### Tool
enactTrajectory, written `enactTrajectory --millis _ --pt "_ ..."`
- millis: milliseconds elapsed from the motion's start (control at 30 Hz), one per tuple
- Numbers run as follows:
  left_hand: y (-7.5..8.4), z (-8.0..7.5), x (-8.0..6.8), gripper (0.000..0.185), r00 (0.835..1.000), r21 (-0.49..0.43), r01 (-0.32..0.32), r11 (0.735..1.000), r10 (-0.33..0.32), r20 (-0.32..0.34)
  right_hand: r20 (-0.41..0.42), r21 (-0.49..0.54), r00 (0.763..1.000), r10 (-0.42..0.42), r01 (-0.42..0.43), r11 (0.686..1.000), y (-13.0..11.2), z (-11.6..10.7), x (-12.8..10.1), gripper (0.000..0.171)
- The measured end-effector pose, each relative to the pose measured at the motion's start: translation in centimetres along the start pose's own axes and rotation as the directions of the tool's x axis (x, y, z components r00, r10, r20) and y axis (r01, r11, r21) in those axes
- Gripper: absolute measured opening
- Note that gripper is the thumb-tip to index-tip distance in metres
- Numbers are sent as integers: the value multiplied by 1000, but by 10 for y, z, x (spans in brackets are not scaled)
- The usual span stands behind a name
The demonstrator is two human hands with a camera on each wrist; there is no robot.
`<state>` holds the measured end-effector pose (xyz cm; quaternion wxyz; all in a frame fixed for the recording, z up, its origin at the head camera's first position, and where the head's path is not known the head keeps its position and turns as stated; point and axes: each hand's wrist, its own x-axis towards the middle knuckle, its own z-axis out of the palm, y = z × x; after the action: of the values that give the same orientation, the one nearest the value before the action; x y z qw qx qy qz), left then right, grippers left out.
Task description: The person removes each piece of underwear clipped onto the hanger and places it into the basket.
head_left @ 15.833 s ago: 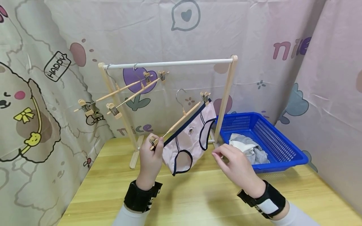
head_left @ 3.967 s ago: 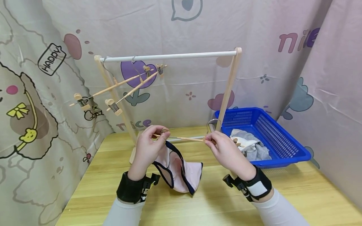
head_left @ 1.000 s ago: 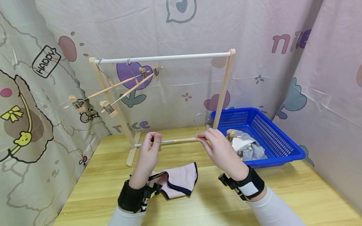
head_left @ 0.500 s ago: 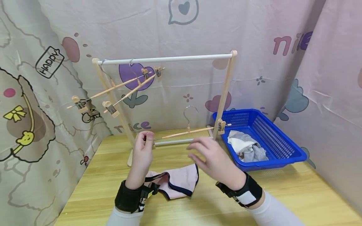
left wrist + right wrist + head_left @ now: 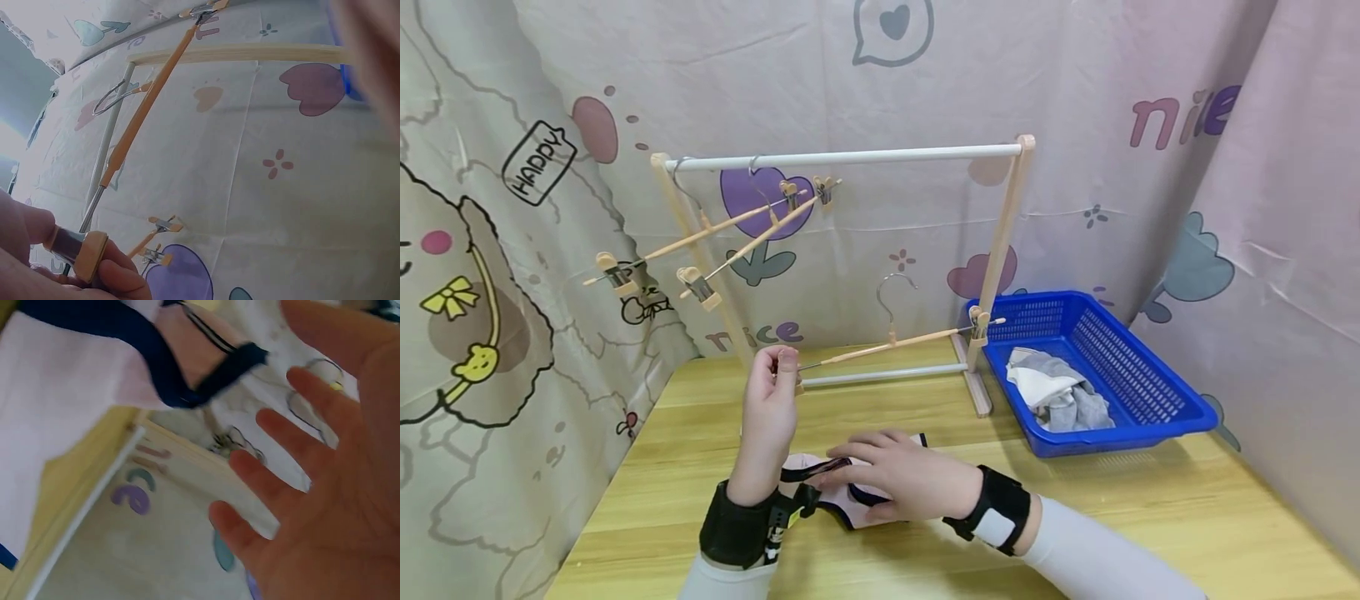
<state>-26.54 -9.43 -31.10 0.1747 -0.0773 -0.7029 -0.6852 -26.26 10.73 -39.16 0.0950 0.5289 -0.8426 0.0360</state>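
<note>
My left hand point(image 5: 767, 417) grips the left clip end of a wooden clip hanger point(image 5: 857, 352), held level above the table. Its hook points up, and the right clip point(image 5: 979, 327) holds nothing. The left wrist view shows the near clip point(image 5: 90, 255) between thumb and fingers. A pair of pink underpants point(image 5: 842, 500) with navy trim lies crumpled on the table. Over them is my right hand point(image 5: 917, 477), fingers spread and covering part of the cloth. In the right wrist view, the fingers look apart from the underpants point(image 5: 69, 381).
Behind stands a wooden rack with a white rail point(image 5: 850, 156); two bare clip hangers point(image 5: 722, 229) hang at its left. To the right, a blue basket point(image 5: 1142, 375) contains grey and white cloth point(image 5: 1060, 392). A printed curtain encloses the wooden table point(image 5: 647, 500).
The underpants hung from the hanger at first; now they lie on the table. My right hand has let go of the hanger and moved down over them. The left still holds the hanger.
</note>
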Motion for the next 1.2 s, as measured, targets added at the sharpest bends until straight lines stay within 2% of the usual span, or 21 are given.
enactTrajectory --millis 133,200,367,467,633,733,967,1100,1200 --pt "0 0 0 22 1000 5 14 1000 -14 0 145 0 989 -14 14 1000 4 8 7 74" --pt "1 0 0 22 1000 4 13 1000 -13 4 201 -15 979 -19 22 1000 6 11 12 84" --pt "2 0 0 25 1000 0 11 1000 -11 4 296 -6 955 -35 38 999 11 16 23 107" --pt "2 0 0 25 1000 1 17 1000 -17 -1 341 28 940 -35 28 999 13 18 26 109" --pt "1 -1 0 27 999 14 34 999 -34 -6 403 47 915 -14 -6 999 14 22 28 106" --pt "1 -1 0 28 999 20 36 999 -36 -6 418 58 908 -5 -22 998 16 25 29 99" --pt "2 0 0 30 999 43 42 998 -42 -4 464 145 886 11 -88 985 22 34 29 89" --pt "2 0 0 30 999 49 48 998 -47 -10 449 148 893 13 -88 985 25 38 28 82" --pt "1 0 1 29 999 48 46 998 -45 -18 394 111 919 13 -62 992 26 42 27 72"
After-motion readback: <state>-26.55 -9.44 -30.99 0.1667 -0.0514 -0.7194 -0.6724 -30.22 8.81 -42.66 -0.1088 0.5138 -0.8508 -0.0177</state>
